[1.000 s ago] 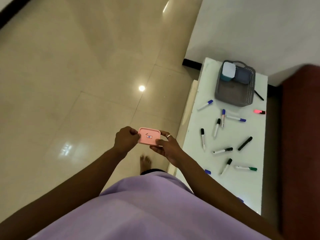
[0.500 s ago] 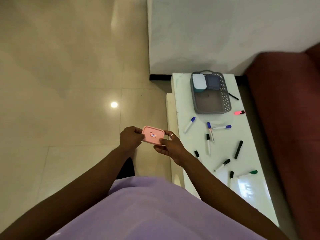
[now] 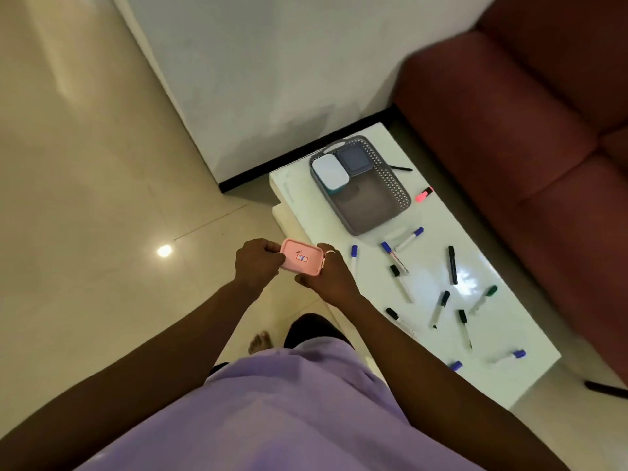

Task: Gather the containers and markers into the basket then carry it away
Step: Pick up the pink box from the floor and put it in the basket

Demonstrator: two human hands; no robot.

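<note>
I hold a small pink container [image 3: 301, 257] with a sticker on its lid in front of me, above the floor beside the table. My left hand [image 3: 256, 263] grips its left end and my right hand [image 3: 328, 275] grips its right end. A grey perforated basket [image 3: 394, 185] stands at the far end of the white table [image 3: 424, 283]. Inside it sit a white-lidded container [image 3: 329, 173] and a dark grey container [image 3: 354, 159]. Several markers with blue, black and green caps, such as a black one [image 3: 452, 269], lie scattered over the table. A pink highlighter [image 3: 424, 194] lies right of the basket.
A dark red sofa [image 3: 543, 147] runs along the table's right side. A white wall [image 3: 272, 79] with a black skirting stands behind the table. Glossy beige floor tiles [image 3: 85, 198] spread to the left. A black pen [image 3: 401, 168] lies beside the basket's far right side.
The view has swung, so the table now runs diagonally and closer to me. Both hands still hold the pink container, carried a little nearer to the table's edge.
</note>
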